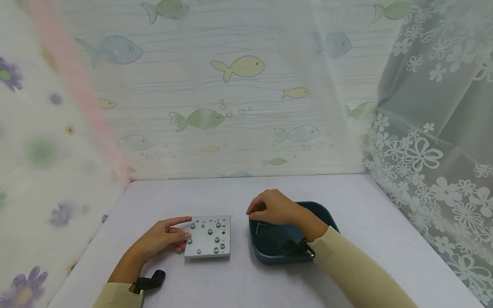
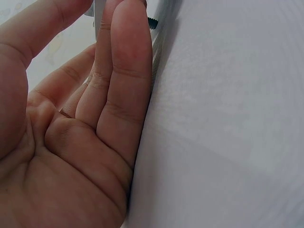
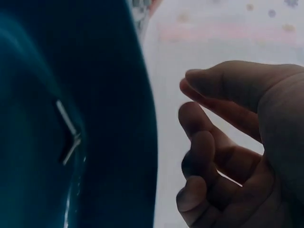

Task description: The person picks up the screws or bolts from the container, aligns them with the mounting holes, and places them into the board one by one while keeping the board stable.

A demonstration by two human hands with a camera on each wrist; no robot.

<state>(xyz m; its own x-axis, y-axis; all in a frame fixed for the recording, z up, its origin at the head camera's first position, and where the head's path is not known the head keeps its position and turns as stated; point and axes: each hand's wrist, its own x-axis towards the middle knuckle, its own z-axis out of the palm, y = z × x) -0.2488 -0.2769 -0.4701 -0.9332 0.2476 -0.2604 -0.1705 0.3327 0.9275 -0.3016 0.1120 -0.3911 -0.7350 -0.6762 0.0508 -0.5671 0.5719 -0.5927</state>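
Observation:
My left hand (image 1: 163, 237) grips the left edge of a square silver metal plate (image 1: 202, 241), its thumb over the top and the index finger along the far corner. Several hex socket screws (image 1: 209, 231) of different sizes stand in the plate among small holes. Below it, a dark threaded screw end (image 2: 153, 23) pokes out beside the fingers in the left wrist view. My right hand (image 1: 275, 207) hovers over the left rim of a dark blue tray (image 1: 265, 259), fingers loosely bent and nothing visible between them. An L-shaped hex key (image 3: 66, 118) lies in the tray against its wall.
A white cloth covers the table (image 1: 154, 196). A fish-print curtain (image 1: 239, 107) hangs behind it, a flowered curtain at the left and a lace one (image 1: 435, 171) at the right. Each wrist wears a black camera strap.

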